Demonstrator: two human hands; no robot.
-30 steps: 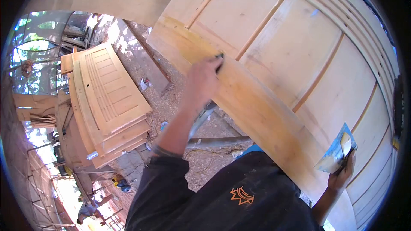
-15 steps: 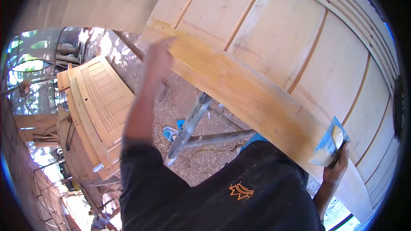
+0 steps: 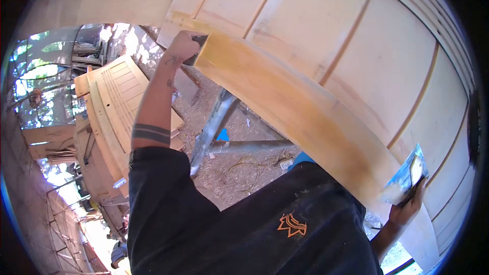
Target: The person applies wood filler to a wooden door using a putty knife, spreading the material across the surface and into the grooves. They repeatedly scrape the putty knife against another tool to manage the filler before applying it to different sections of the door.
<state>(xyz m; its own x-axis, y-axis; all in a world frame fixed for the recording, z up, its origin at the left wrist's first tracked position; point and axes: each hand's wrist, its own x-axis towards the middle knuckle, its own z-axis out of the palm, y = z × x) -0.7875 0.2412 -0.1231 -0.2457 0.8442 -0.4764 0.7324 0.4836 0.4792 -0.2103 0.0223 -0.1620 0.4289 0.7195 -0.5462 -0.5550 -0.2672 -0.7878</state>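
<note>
My left hand (image 3: pixel 184 47), at the upper left, is closed on a dark flat putty knife (image 3: pixel 199 50). Its blade edge lies against the yellowish, putty-smeared border of a large wooden door (image 3: pixel 285 99). At the lower right, my right hand (image 3: pixel 411 201) grips a blue-stained flat plate (image 3: pixel 403 177) from beneath, over the same door. A pale lump of putty (image 3: pixel 416 169) sits on that plate, beside a dark strip that I cannot make out. The grip of the left fingers is partly hidden by the hand itself.
Under the door stands a wooden trestle leg (image 3: pixel 211 127) with a crossbar (image 3: pixel 249 146). A second panelled door (image 3: pixel 119 104) leans at the left. Sawdust, a blue scrap (image 3: pixel 222 135) and a coiled cord (image 3: pixel 244 173) lie on the ground.
My left hand was blurred over the door's border; now it is sharp, slightly higher and at the border's outer edge, with the blade visible. The plate has shifted slightly right in view.
</note>
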